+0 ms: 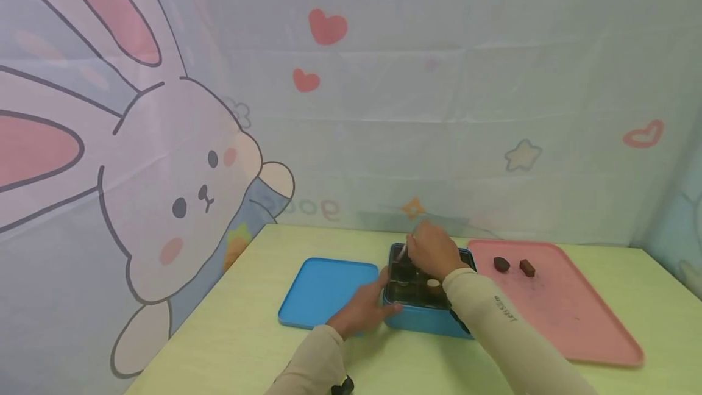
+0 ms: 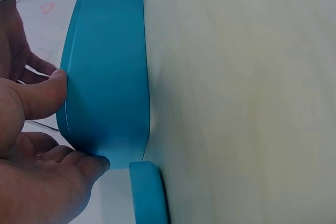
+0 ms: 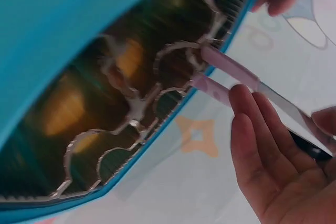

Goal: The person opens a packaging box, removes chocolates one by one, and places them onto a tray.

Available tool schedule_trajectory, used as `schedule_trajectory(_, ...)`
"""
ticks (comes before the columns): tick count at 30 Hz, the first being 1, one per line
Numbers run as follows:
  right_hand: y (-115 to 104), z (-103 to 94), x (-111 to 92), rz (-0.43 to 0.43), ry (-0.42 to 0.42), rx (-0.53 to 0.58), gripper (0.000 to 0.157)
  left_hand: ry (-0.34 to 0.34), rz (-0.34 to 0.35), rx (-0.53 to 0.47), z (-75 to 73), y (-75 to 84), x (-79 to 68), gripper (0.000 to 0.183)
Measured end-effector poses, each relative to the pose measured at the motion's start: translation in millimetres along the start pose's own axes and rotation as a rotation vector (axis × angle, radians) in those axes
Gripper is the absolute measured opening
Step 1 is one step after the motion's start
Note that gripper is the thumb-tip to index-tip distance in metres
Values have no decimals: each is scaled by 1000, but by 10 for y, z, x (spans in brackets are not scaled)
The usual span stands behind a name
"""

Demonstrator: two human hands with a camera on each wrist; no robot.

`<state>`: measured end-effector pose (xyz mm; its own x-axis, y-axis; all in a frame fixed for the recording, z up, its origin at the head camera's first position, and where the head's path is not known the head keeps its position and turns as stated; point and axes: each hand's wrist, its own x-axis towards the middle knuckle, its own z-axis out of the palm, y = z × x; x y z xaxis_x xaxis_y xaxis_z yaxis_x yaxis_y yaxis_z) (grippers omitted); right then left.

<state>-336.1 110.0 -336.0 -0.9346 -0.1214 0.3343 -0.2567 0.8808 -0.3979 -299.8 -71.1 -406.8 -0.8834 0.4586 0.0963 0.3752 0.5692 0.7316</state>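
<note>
A blue box [image 1: 428, 320] with a dark divided insert [image 1: 402, 293] stands on the table. Its left front corner is held by my left hand [image 1: 364, 305], thumb at the rim and fingers against the side [image 2: 52, 177]. Over the box's far left part, my right hand [image 1: 436, 250] grips metal tongs [image 3: 289, 109] with pinkish tips [image 3: 229, 66]. Those tips reach past the rim into a compartment at the edge; what lies between them is unclear. A pale round piece [image 1: 433, 286] sits in a front compartment, and orange-brown pieces [image 3: 64, 107] show inside in the right wrist view.
A flat blue lid [image 1: 323, 291] lies left of the box. To the right, a pink tray [image 1: 576, 322] bears a dark round chocolate-like piece [image 1: 501, 264] and a brown block [image 1: 527, 268]. A printed cloth [image 1: 411, 108] hangs behind the table.
</note>
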Motion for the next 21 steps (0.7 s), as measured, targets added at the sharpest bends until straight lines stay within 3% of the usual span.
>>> schedule_trajectory(6, -24, 38, 0, -14, 5, -20, 27, -2, 13, -20, 2, 4, 3, 83)
schedule_trajectory(12, 3, -19, 0, -5, 27, 51, 24, 10, -5, -15, 3, -12, 32, 83)
schedule_trajectory(21, 107, -189, 14, -14, -17, 114, 39, -2, -28, -3, 14, -14, 16, 85)
